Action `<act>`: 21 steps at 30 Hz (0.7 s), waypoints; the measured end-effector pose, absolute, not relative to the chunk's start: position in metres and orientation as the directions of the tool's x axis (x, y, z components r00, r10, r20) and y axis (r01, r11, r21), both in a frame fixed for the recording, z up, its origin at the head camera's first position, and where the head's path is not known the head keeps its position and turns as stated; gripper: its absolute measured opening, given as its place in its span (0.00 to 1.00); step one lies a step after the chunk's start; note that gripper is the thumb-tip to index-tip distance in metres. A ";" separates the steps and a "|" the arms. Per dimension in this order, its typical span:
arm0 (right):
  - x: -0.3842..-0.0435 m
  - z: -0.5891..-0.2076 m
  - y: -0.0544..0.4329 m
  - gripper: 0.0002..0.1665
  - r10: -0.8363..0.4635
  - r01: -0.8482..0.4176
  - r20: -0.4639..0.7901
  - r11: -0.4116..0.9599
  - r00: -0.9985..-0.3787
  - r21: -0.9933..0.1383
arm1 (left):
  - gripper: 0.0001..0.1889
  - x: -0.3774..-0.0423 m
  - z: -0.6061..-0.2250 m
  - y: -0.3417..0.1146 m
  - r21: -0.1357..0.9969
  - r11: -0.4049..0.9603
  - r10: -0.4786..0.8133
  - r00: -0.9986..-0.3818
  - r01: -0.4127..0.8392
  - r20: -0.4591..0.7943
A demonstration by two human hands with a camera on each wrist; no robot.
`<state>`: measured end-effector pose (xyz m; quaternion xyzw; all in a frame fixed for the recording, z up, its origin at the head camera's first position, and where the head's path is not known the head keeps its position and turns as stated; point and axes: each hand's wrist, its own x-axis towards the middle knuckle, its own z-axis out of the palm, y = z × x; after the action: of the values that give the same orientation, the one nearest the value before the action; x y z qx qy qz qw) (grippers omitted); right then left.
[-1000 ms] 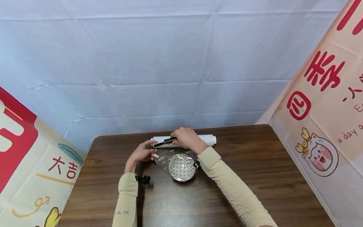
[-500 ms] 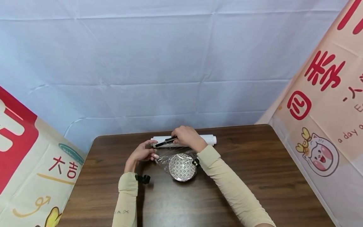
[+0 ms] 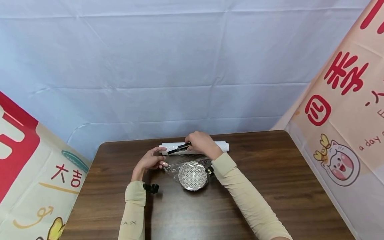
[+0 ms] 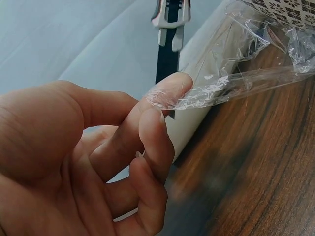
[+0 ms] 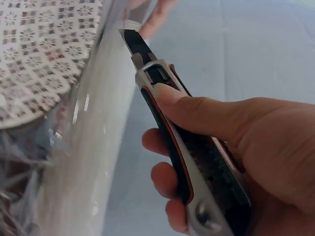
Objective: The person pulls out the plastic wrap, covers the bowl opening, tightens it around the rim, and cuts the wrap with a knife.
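In the head view, cling film [image 3: 172, 170] stretches from a white roll [image 3: 222, 146] over a round dish [image 3: 193, 176] with a grey-and-white pattern. My left hand [image 3: 151, 160] pinches the film's gathered edge [image 4: 197, 98] near the roll's left end, the lower fingers curled. A utility knife [image 5: 173, 147] with a silver, black and orange handle lies in the grip of my right hand [image 3: 203, 145], thumb along its top. Its dark blade [image 4: 168, 56] is out and points left along the roll, passing behind the left fingertips in the left wrist view.
The brown wooden table [image 3: 270, 186] has its back edge just behind the roll. Pale cloth [image 3: 168, 66] hangs behind it, and printed banners [image 3: 339, 133] stand at both sides. A black wrist strap [image 3: 151, 188] sits on the left sleeve.
My right hand has shifted slightly right along the roll, drawing the knife with it. The left hand keeps its pinch on the film, and the dish stays where it was.
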<state>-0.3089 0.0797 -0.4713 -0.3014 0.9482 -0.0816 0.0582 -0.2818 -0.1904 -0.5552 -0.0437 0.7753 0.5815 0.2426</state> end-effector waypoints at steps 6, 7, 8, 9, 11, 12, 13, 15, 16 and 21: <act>-0.305 -0.483 0.076 0.19 -0.607 -0.586 -0.077 0.787 -0.791 -0.193 | 0.23 -0.281 -0.554 -0.191 0.875 0.328 0.213 -0.875 -0.356 -0.436; -0.305 -0.483 0.077 0.19 -0.602 -0.580 -0.076 0.791 -0.795 -0.195 | 0.23 -0.281 -0.555 -0.192 0.874 0.329 0.215 -0.873 -0.357 -0.438; -0.305 -0.483 0.078 0.18 -0.594 -0.572 -0.074 0.796 -0.801 -0.199 | 0.23 -0.281 -0.555 -0.192 0.873 0.329 0.218 -0.871 -0.359 -0.440; -0.306 -0.482 0.081 0.17 -0.585 -0.563 -0.071 0.801 -0.808 -0.202 | 0.23 -0.281 -0.555 -0.192 0.874 0.330 0.220 -0.871 -0.358 -0.440; -0.306 -0.478 0.087 0.16 -0.570 -0.547 -0.073 0.811 -0.818 -0.206 | 0.24 -0.282 -0.556 -0.192 0.874 0.335 0.223 -0.872 -0.351 -0.436; -0.307 -0.477 0.091 0.15 -0.564 -0.541 -0.072 0.816 -0.823 -0.206 | 0.25 -0.282 -0.556 -0.192 0.875 0.339 0.223 -0.874 -0.345 -0.432; -0.307 -0.475 0.095 0.15 -0.560 -0.537 -0.074 0.819 -0.825 -0.204 | 0.25 -0.282 -0.557 -0.192 0.876 0.342 0.222 -0.876 -0.340 -0.427; -0.308 -0.473 0.103 0.15 -0.559 -0.534 -0.082 0.819 -0.825 -0.209 | 0.25 -0.282 -0.557 -0.192 0.877 0.348 0.220 -0.880 -0.332 -0.421; -0.308 -0.472 0.106 0.16 -0.564 -0.538 -0.085 0.815 -0.821 -0.212 | 0.25 -0.282 -0.556 -0.191 0.877 0.349 0.218 -0.882 -0.330 -0.418; -0.310 -0.469 0.125 0.18 -0.589 -0.548 -0.055 0.779 -0.806 -0.305 | 0.23 -0.283 -0.554 -0.188 0.887 0.348 0.241 -0.885 -0.305 -0.399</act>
<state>-0.3102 0.1251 -0.4689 -0.3026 0.9402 -0.1382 0.0738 -0.2834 -0.1885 -0.5545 -0.0203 0.7852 0.5708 0.2390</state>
